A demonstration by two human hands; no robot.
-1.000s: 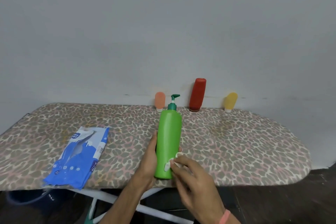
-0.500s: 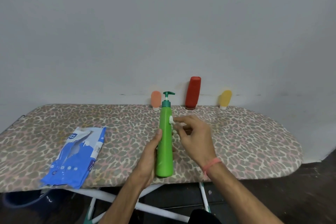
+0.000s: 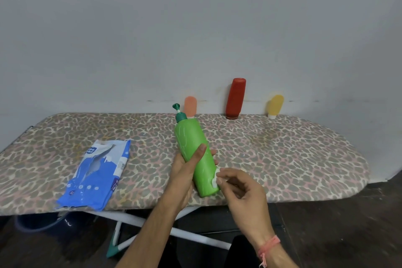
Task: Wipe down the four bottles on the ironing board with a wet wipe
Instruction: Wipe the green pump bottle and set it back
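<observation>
My left hand (image 3: pixel 187 166) grips a tall green pump bottle (image 3: pixel 193 150), tilted with its dark green pump toward the upper left, above the leopard-print ironing board (image 3: pixel 282 154). My right hand (image 3: pixel 241 189) pinches a small white wet wipe (image 3: pixel 215 178) against the bottle's lower right side. Three more bottles stand along the board's far edge by the wall: a small orange one (image 3: pixel 191 105), a taller red one (image 3: pixel 235 98) and a small yellow one (image 3: pixel 275 105).
A blue and white wet wipe packet (image 3: pixel 95 175) lies on the board's left part. The board's white legs (image 3: pixel 134 222) show below the near edge, with a dark blue basin (image 3: pixel 41 223) on the floor at the left. A grey wall rises right behind the bottles.
The bottle has tilted from upright, its pump leaning left. My right hand with the wipe has slid from the upper part of the bottle down to its lower side.
</observation>
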